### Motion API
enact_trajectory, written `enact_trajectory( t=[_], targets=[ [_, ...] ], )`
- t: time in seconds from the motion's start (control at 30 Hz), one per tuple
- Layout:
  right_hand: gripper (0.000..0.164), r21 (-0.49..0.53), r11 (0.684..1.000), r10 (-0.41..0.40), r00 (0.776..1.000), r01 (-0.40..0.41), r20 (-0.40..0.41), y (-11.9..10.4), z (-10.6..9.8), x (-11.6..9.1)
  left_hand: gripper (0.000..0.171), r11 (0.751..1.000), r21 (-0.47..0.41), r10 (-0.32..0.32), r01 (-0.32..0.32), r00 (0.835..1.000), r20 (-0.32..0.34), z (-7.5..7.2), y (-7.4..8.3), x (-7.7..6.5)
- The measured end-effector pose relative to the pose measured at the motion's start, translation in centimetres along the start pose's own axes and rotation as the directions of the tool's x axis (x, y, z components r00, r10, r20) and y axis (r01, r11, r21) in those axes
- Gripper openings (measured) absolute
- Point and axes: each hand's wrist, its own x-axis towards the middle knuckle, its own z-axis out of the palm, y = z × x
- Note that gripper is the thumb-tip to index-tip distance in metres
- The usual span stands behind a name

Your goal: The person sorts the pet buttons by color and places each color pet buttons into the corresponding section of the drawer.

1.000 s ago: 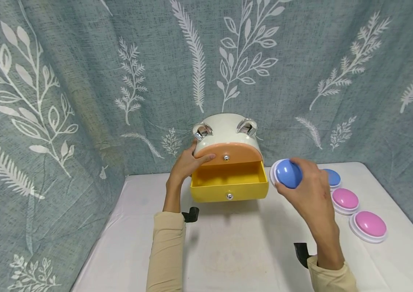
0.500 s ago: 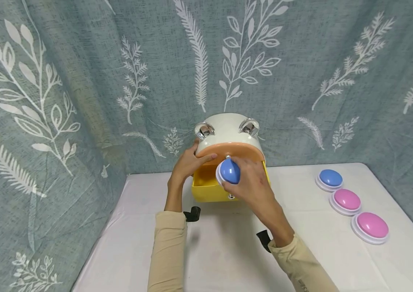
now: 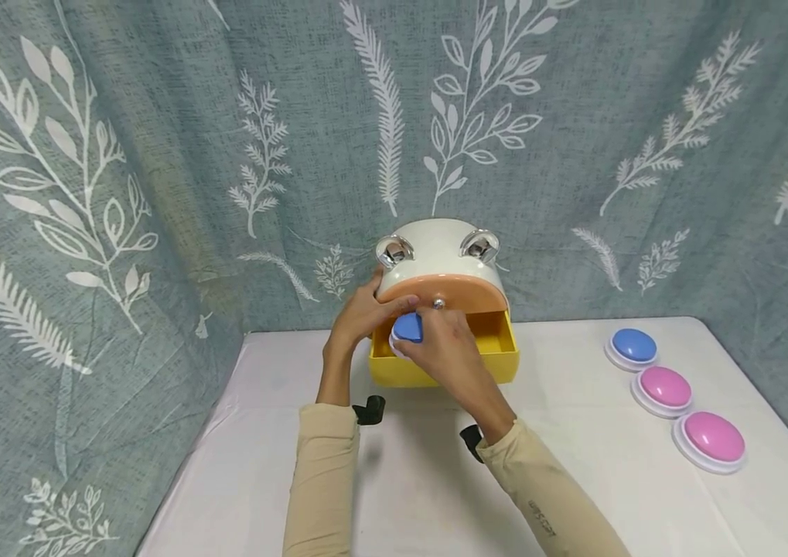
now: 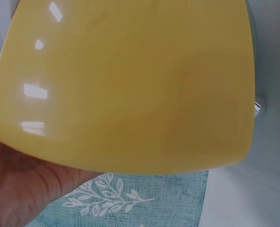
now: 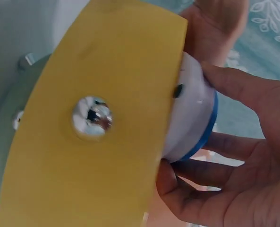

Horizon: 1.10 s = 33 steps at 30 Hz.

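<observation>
A small chest of drawers [image 3: 438,241] with a white rounded top and silver ring ears stands at the back of the table. Its orange drawer [image 3: 470,294] is closed, while the yellow drawer [image 3: 400,373] below is pulled out. My left hand [image 3: 362,316] grips the chest's left side, thumb across the orange front. A blue-domed push button [image 3: 407,326] with a white base is pinched in my right hand [image 3: 448,346], over the left part of the yellow drawer. In the right wrist view, the button's white base [image 5: 189,109] is partly hidden behind the drawer front.
To the right on the white table [image 3: 226,456] lie another blue push button [image 3: 633,345], a pink one [image 3: 665,387] and a second pink one [image 3: 714,435]. A leaf-patterned curtain [image 3: 296,155] hangs behind. A green drawer front [image 5: 3,142] shows beneath the yellow one.
My right hand has carried the blue button leftward from beside the chest, across the yellow drawer's front, to above its left part. The left hand keeps its grip on the chest.
</observation>
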Motion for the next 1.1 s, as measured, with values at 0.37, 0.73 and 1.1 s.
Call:
enact_trajectory(
  t=[0.37,0.73,1.1],
  targets=[
    [0.056,-0.048,0.988,0.150,0.980,-0.144,0.135,0.8,1.4,1.8,0.107,1.000,0.014,-0.011,0.011,1.000,0.000,0.4,0.1,0.0],
    [0.061,-0.083,0.983,0.183,0.932,-0.165,0.314,0.8,2.1,3.4,0.106,1.000,0.024,-0.002,0.002,1.000,0.000,0.5,0.0,0.1],
    [0.019,-0.119,0.986,0.159,0.887,-0.119,0.433,1.1,1.5,3.9,0.107,1.000,0.010,-0.017,0.017,1.000,-0.001,0.1,-0.1,0.0]
  ],
)
